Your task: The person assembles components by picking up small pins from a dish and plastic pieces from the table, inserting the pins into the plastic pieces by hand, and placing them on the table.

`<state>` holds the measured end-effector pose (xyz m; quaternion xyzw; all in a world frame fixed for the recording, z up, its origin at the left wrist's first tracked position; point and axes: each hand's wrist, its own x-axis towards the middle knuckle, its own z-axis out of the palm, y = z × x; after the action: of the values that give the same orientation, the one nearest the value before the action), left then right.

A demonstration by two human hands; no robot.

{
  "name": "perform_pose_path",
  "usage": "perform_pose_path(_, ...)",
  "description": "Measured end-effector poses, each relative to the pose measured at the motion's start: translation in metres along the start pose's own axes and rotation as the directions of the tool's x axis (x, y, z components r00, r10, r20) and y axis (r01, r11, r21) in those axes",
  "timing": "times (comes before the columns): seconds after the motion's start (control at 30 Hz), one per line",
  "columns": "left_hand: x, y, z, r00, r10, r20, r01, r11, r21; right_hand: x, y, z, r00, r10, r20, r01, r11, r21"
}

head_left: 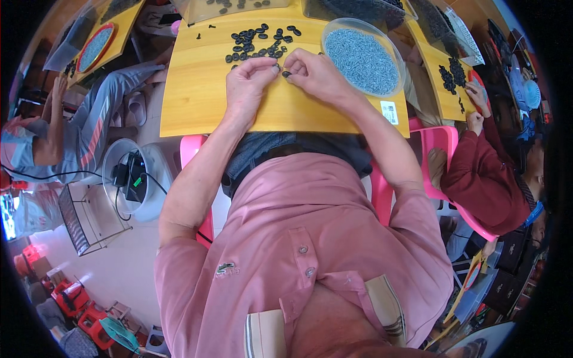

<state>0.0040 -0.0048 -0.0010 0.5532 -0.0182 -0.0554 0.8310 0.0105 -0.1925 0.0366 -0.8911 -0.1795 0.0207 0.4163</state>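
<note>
Both of my hands meet over the near part of a yellow tabletop (pixel 197 101), fingertips close together. My left hand (pixel 246 86) is closed in a pinch; whatever lies between its thumb and forefinger is too small to make out. In the pinched fingers of my right hand (pixel 319 74) is a small black oval piece (pixel 286 74). Just beyond the hands, many loose black oval pieces (pixel 246 43) lie scattered on the wood. To the right of them stands a round clear tub (pixel 401 74) full of small silvery-blue screw-like pieces (pixel 361 56).
Two small dark screw-like bits (pixel 199 36) lie at the table's far left. Clear bins (pixel 280 11) with black parts line the back edge. Co-workers sit at yellow tables on both sides. A white bucket (pixel 128 206) holding black adapters stands on the floor at left.
</note>
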Motion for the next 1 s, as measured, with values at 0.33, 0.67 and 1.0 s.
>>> perform_pose_path(0.33, 0.002, -0.002, 0.000, 1.000, 0.019, -0.017, -0.020, 0.999, -0.039, -0.003, -0.006, -0.004, 0.999, -0.026, -0.039, 0.030, 0.992, 0.121)
perform_pose_path(0.67, -0.001, 0.000, 0.001, 0.999, 0.009, 0.051, -0.012, 0.998, 0.066, -0.004, -0.003, -0.006, 1.000, -0.007, 0.015, 0.004, 0.988, 0.154)
perform_pose_path(1.0, 0.001, 0.001, -0.001, 0.998, -0.024, 0.061, 0.025, 1.000, -0.010, 0.000, 0.009, -0.002, 0.997, 0.075, 0.012, -0.069, 0.815, 0.575)
